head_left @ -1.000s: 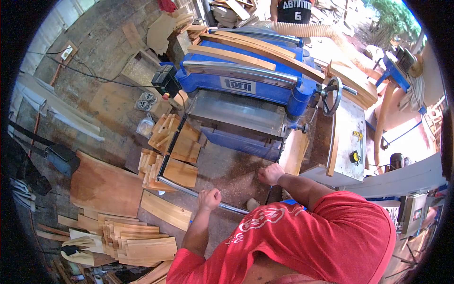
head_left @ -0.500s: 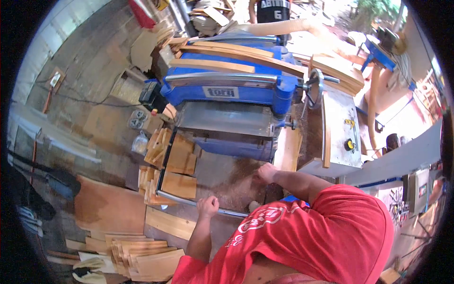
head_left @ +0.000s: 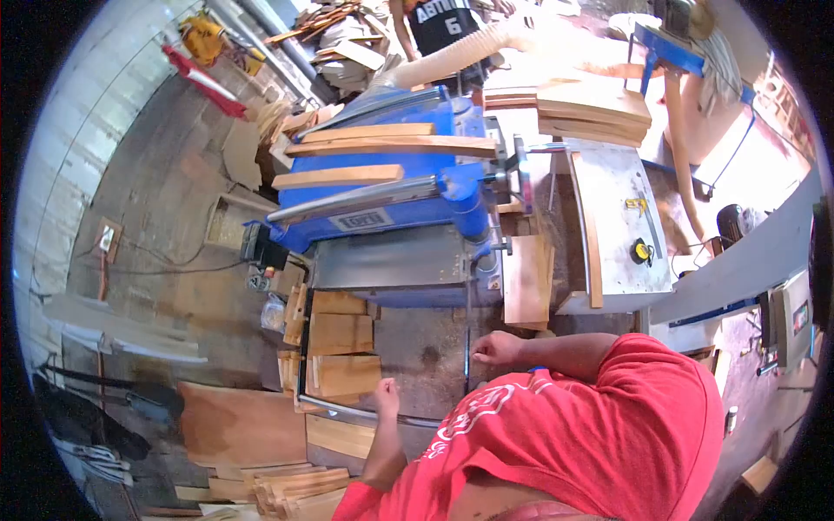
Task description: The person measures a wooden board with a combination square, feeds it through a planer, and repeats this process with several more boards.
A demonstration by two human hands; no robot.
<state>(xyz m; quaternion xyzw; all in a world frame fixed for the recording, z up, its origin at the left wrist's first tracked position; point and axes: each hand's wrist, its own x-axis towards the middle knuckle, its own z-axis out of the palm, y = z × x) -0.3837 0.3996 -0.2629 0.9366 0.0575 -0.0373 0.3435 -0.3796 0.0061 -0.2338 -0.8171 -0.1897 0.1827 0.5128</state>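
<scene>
My left hand [head_left: 387, 398] is closed in a loose fist above the metal rail [head_left: 360, 412] at the near end of a frame, with nothing showing in it. My right hand [head_left: 497, 348], its fingers curled, hangs near the frame's right side; I see nothing in it. Ahead of both hands stands a blue thickness planer [head_left: 365, 208] with a grey metal plate [head_left: 391, 258] across its front. Three wooden strips [head_left: 391, 145] lie on its top. Short wooden boards [head_left: 340, 334] rest inside the frame's left side, near my left hand.
A metal-topped table [head_left: 621, 226] at right carries a yellow tape measure [head_left: 641, 252] and a long wooden strip [head_left: 587, 234]. Stacked boards [head_left: 594, 108] lie behind it. Beyond the planer, a person in a black jersey [head_left: 441, 30] stands by a ribbed hose [head_left: 460, 54]. More boards [head_left: 282, 486] lie lower left.
My view has turned, so the planer sits further left and tilted. Both closed hands have shifted slightly right in view. More of the person behind the planer shows, with arms visible.
</scene>
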